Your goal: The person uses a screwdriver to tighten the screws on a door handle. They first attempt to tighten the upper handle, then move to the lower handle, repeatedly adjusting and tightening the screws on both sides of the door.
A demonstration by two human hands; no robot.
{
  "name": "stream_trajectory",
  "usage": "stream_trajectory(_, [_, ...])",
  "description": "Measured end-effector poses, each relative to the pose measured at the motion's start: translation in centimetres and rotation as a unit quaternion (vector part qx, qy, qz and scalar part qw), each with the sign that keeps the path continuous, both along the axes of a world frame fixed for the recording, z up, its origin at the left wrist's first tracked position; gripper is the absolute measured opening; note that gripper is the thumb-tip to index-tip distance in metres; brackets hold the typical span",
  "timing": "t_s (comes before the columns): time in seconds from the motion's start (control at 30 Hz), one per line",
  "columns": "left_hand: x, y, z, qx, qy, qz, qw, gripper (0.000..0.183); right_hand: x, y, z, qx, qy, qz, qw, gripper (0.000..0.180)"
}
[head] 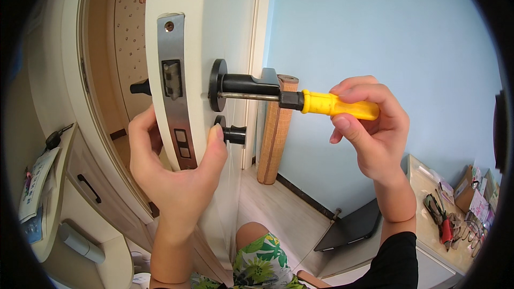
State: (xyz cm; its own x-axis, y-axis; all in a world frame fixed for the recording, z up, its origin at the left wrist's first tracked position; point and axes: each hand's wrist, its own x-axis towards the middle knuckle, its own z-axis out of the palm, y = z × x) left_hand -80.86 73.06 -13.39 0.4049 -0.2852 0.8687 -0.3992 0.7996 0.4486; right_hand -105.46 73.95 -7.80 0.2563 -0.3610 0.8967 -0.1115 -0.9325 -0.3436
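A white door (217,216) stands edge-on before me, with a metal lock faceplate (172,88) set into its edge. My left hand (180,176) wraps around that edge low on the plate, its thumb beside a black thumb-turn (235,134). Above it, a black lever handle (249,82) sits on a round black rose (218,85). My right hand (373,124) holds the yellow handle of a screwdriver (341,105). The screwdriver's shaft runs just under the lever to the rose; its tip is too small to make out. Part of another black handle (140,87) shows beyond the door.
A rolled bamboo mat (275,140) leans by the blue wall (361,28). To the right, a tabletop (425,176) carries pliers (445,228) and boxes. A key (54,138) and papers (38,186) lie on a shelf at left. A black flat panel (353,224) leans low down.
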Motion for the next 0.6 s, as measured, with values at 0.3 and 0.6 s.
stream_trajectory(0.3, [-0.02, -0.10, -0.01, -0.007, 0.003, -0.004, 1.000, 0.054, -0.30, -0.98, -0.37, -0.025, -0.024, 0.004, 0.999, 0.022])
stream_trajectory(0.6, [0.14, -0.15, -0.16, 0.011, 0.005, -0.002, 1.000, 0.056, 0.23, -0.48, -0.75, -0.024, -0.039, -0.007, 0.999, 0.024])
